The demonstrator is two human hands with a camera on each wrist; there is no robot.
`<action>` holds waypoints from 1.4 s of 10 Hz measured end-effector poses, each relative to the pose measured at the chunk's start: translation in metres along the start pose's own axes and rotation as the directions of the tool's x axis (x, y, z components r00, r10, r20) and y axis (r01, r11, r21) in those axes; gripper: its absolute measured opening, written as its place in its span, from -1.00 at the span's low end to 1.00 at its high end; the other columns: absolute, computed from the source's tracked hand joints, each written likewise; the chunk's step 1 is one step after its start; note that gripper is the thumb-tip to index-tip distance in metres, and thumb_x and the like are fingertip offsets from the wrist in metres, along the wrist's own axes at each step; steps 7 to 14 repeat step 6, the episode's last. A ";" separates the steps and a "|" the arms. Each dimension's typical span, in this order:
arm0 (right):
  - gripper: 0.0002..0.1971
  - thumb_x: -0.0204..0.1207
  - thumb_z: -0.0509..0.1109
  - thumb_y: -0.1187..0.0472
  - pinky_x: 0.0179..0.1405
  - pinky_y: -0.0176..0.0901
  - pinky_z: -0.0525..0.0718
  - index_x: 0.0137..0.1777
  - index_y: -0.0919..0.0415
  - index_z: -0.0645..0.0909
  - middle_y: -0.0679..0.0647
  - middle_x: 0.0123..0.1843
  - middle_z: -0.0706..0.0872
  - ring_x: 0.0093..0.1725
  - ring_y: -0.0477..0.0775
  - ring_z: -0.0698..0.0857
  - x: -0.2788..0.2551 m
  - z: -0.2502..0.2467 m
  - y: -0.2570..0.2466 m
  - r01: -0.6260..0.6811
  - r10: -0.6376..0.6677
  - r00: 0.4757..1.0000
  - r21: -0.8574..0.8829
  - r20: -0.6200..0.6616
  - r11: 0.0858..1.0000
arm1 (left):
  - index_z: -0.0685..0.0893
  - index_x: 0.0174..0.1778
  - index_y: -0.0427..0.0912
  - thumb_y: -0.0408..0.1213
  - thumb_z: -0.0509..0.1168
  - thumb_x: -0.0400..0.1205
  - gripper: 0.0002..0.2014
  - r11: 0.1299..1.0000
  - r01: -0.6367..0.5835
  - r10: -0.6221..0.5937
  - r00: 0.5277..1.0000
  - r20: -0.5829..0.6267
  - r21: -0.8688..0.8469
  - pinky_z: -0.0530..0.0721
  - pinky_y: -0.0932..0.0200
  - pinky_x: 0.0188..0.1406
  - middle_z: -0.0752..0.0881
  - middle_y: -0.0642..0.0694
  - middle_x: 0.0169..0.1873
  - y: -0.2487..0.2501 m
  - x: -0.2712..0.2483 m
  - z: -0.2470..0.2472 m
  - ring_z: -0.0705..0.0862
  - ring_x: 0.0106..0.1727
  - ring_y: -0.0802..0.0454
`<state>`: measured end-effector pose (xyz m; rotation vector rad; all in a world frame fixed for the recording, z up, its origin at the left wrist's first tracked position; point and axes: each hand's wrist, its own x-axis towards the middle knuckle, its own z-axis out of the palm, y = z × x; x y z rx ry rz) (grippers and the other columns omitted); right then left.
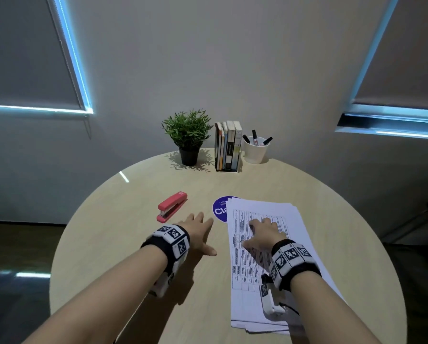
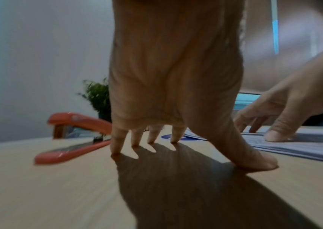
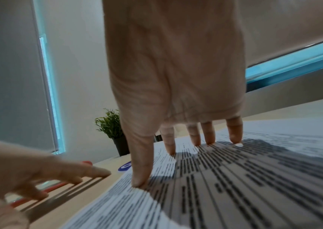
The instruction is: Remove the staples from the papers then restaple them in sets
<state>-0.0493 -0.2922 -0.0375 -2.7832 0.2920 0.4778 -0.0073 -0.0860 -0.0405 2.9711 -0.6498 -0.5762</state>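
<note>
We rest our right hand (image 1: 264,235), fingers spread, on the loose stack of white printed papers (image 1: 265,289); our left hand (image 1: 195,232) lies flat, fingers apart, on the surface near the red plastic stapler (image 1: 171,206), untouched; all seemingly remains.

A coral-red stapler (image 1: 172,206) is lying on the pale wood-grain counter (image 1: 123,234); white papers (image 1: 262,247) are showing black gridded print, overlapping a blue disc (image 1: 220,209).

We see a pale wood-grain table (image 1: 138,244) with a faint sheen, matt white printed papers (image 1: 257,244) by its right edge, a glossy red plastic stapler (image 1: 172,206) with bright metal inside, and a smooth white pen cup (image 1: 255,151) at its far edge.
</note>
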 end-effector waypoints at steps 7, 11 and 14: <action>-0.25 0.56 0.31 -0.19 0.59 0.33 0.10 0.67 0.05 0.15 0.20 0.74 0.01 0.70 0.23 0.03 -0.010 -0.026 -0.005 0.000 0.002 0.996 -0.018 0.093 1.000 | 0.29 0.49 -0.05 0.24 0.48 0.35 -0.12 0.997 0.075 -0.078 0.993 0.094 0.031 0.50 -0.18 0.30 0.40 -0.14 0.41 0.014 0.004 -0.034 0.38 0.41 -0.18; -0.25 0.56 0.31 -0.19 0.59 0.33 0.10 0.67 0.05 0.15 0.20 0.74 0.01 0.70 0.23 0.03 -0.010 -0.026 -0.005 0.000 0.002 0.996 -0.018 0.093 1.000 | 0.29 0.49 -0.05 0.24 0.48 0.35 -0.12 0.997 0.075 -0.078 0.993 0.094 0.031 0.50 -0.18 0.30 0.40 -0.14 0.41 0.014 0.004 -0.034 0.38 0.41 -0.18; -0.25 0.56 0.31 -0.19 0.59 0.33 0.10 0.67 0.05 0.15 0.20 0.74 0.01 0.70 0.23 0.03 -0.010 -0.026 -0.005 0.000 0.002 0.996 -0.018 0.093 1.000 | 0.29 0.49 -0.05 0.24 0.48 0.35 -0.12 0.997 0.075 -0.078 0.993 0.094 0.031 0.50 -0.18 0.30 0.40 -0.14 0.41 0.014 0.004 -0.034 0.38 0.41 -0.18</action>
